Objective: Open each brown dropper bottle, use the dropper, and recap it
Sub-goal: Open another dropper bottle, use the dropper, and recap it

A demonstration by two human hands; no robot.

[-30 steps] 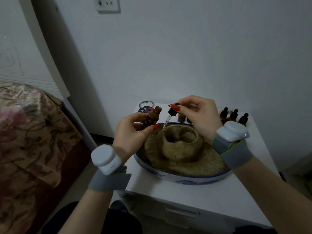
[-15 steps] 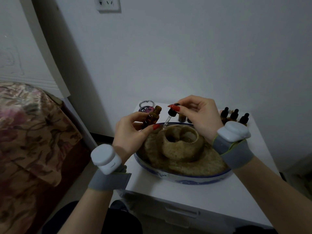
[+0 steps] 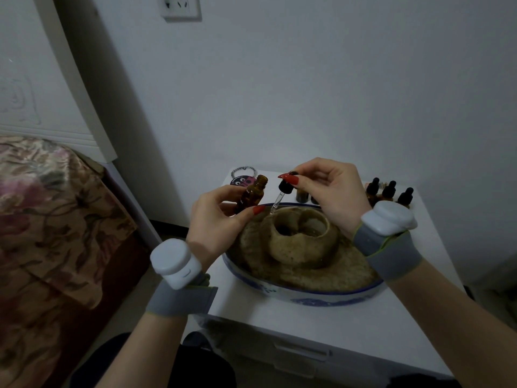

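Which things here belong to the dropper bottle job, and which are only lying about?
Job: open brown bottle in left hand; dropper pinched by right hand; capped bottles behind.

Lying about: blue-rimmed bowl with beige mass, round charm, wall socket, bed cover.

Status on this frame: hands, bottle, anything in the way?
Left hand holds open brown bottle, tilted. Right hand pinches dropper, tip over bowl. Nothing between.
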